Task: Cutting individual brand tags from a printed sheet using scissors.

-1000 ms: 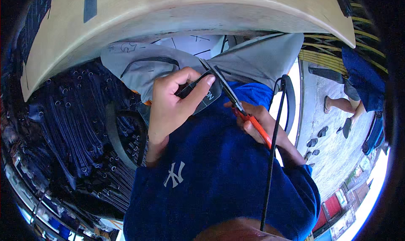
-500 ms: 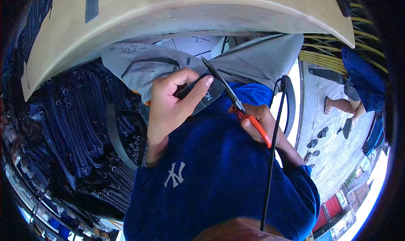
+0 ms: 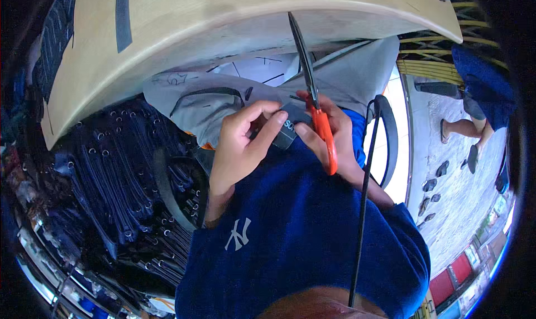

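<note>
Between the thumb and fingers of my left hand (image 3: 243, 146) is a small dark fabric label (image 3: 287, 131) with pale lettering. My right hand (image 3: 338, 129) has its fingers around orange-handled scissors (image 3: 325, 135). The long dark blades point up toward the table edge and look closed. My right thumb reaches the label's right side, and I cannot tell whether it grips it. Under both hands are my blue shirt (image 3: 296, 207) and, farther off, grey fabric (image 3: 206, 98) spread over my lap.
A pale wooden table (image 3: 223, 12) curves across the far side, with a dark strip (image 3: 123, 26) on it. Many black straps with metal rings (image 3: 120, 179) lie at the left. A black cord (image 3: 360, 229) hangs at my right. Another person's leg (image 3: 463, 128) and several dark sandals (image 3: 430, 185) are farther right.
The scissors have swung upright, away from the label, and their blades now point at the table. My right hand has come closer to my left hand and the label.
</note>
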